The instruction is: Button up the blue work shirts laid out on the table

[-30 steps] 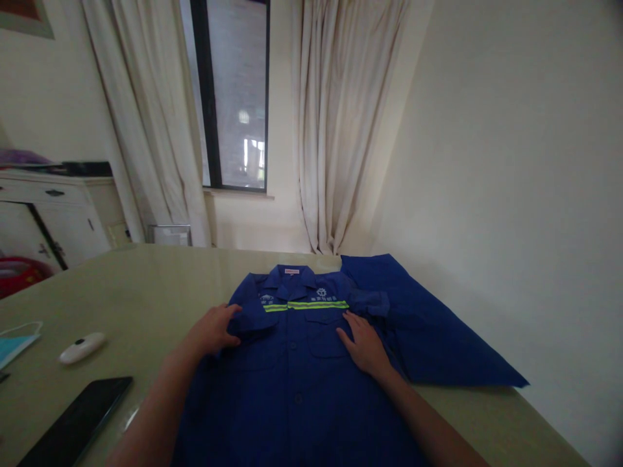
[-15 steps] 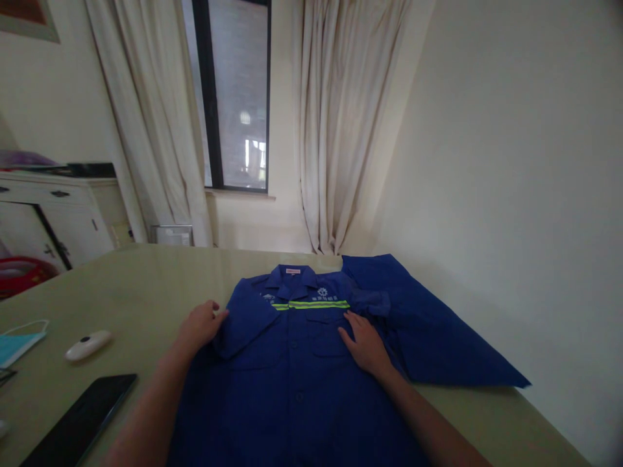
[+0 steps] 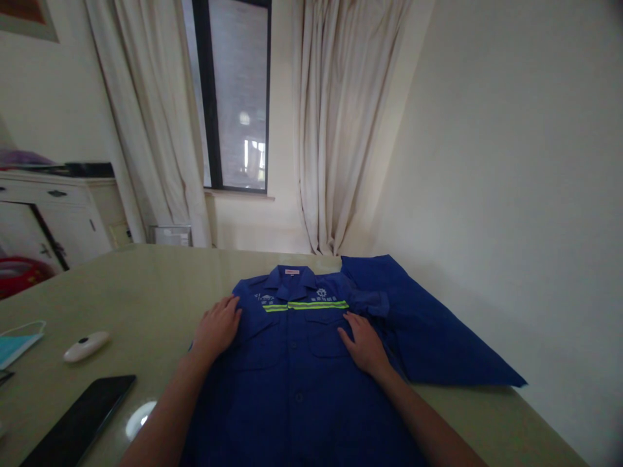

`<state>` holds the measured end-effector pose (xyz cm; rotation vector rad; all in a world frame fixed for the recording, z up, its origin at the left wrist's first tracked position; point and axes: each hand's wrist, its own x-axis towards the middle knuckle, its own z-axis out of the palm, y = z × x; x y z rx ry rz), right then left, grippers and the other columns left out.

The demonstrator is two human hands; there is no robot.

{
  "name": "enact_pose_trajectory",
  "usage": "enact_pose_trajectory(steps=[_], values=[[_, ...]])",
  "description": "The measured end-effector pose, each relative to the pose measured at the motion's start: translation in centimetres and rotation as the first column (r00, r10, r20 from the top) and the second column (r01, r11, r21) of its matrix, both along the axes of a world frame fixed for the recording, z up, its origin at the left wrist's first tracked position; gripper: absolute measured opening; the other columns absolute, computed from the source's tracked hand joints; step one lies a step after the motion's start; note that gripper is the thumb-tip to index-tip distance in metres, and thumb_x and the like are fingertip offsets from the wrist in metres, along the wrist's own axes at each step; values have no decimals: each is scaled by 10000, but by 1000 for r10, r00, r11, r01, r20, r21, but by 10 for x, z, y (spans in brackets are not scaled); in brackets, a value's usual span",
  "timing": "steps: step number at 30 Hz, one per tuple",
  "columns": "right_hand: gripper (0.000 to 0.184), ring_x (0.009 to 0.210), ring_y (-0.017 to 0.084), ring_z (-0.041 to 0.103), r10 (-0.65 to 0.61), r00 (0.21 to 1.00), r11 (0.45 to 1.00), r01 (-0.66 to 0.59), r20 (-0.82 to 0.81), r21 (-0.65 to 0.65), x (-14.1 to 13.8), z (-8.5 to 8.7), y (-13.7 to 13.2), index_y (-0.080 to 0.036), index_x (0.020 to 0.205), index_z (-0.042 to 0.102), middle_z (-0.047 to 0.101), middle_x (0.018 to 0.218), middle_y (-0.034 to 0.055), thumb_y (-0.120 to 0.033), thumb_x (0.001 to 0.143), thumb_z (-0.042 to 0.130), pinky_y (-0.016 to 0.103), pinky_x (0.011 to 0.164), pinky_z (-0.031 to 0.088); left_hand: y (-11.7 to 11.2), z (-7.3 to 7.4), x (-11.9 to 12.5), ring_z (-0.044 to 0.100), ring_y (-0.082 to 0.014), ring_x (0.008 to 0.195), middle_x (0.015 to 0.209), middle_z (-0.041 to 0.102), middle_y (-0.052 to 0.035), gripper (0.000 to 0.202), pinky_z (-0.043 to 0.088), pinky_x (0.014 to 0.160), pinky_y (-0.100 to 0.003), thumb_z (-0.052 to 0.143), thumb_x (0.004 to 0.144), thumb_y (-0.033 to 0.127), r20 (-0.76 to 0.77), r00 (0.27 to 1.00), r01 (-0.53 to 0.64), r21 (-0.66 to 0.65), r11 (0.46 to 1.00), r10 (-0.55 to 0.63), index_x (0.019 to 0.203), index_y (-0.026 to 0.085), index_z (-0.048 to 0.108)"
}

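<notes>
A dark blue work shirt (image 3: 292,395) lies front up, its collar at the far end, with yellow-green reflective stripes and white printing across the chest. My left hand (image 3: 219,326) rests on the shirt's left edge below the shoulder, fingers extended and lying flat. The sleeve on that side is mostly hidden under and behind this hand. On the right chest pocket, just below the stripe, my right hand (image 3: 365,344) lies open with fingers spread. Beyond it the right sleeve appears bunched against a second dark blue cloth piece (image 3: 428,324).
The pale green table (image 3: 160,285) carries a black phone (image 3: 80,418), a white oval device (image 3: 86,346) and a light blue face mask (image 3: 19,350) at left. A wall (image 3: 525,194) stands close on the right. Curtains and a window are beyond the table.
My left hand has moved right and inward onto the shirt. The sleeve flap that covered the left chest is turned back, uncovering more stripe and printing. My right hand stays put.
</notes>
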<state>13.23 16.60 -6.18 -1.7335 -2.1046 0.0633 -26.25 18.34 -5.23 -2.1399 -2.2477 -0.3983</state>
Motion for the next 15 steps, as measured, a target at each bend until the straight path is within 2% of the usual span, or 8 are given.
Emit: enact_pose_trajectory(steps=[3, 6, 8, 10, 12, 15], values=[[504, 1321, 301, 466, -67, 996, 985, 75, -55, 156, 3, 5, -4, -202, 1422, 516, 564, 1399, 125, -417, 982, 398, 431, 1124, 348, -4, -18, 25, 337, -316, 1486, 1620, 358, -129, 628, 256, 1199, -509, 331, 983, 460, -33, 998, 46, -14, 999, -46, 1530, 163, 409], [507, 1296, 345, 448, -249, 945, 891, 309, -212, 332, 9, 8, -10, -197, 1423, 492, 547, 1344, 172, -432, 992, 368, 493, 1079, 349, -4, -29, 28, 253, -301, 1525, 1648, 292, -97, 650, 180, 1226, -524, 337, 976, 482, -34, 999, 33, -48, 998, -35, 1558, 193, 357], [534, 1260, 385, 459, -403, 861, 801, 496, -311, 336, 13, 10, -14, -191, 1424, 494, 542, 1301, 205, -468, 988, 358, 532, 1025, 368, -3, -31, 22, 247, -285, 1529, 1653, 278, -80, 654, 177, 1231, -505, 338, 973, 498, -29, 999, 42, -60, 997, -44, 1562, 214, 348], [558, 1197, 413, 495, -532, 778, 742, 618, -334, 258, 15, 10, -16, -218, 1439, 489, 553, 1260, 215, -509, 984, 351, 558, 959, 388, 0, -29, 16, 241, -268, 1532, 1654, 278, -69, 643, 185, 1232, -489, 334, 974, 500, -29, 999, 44, -62, 997, -46, 1558, 232, 356], [569, 1139, 416, 529, -584, 760, 748, 641, -286, 175, 14, 10, -16, -261, 1460, 473, 593, 1204, 201, -541, 986, 331, 575, 925, 389, 1, -27, 12, 233, -262, 1535, 1654, 277, -65, 629, 193, 1229, -490, 328, 978, 479, -42, 998, 36, -65, 997, -39, 1558, 238, 355], [566, 1136, 394, 545, -539, 817, 818, 566, -202, 105, 14, 10, -11, -298, 1471, 469, 648, 1158, 162, -551, 998, 290, 578, 947, 377, 0, -23, 16, 237, -285, 1532, 1653, 273, -80, 622, 178, 1228, -530, 316, 981, 431, -92, 996, 7, -77, 997, -14, 1564, 217, 338]])
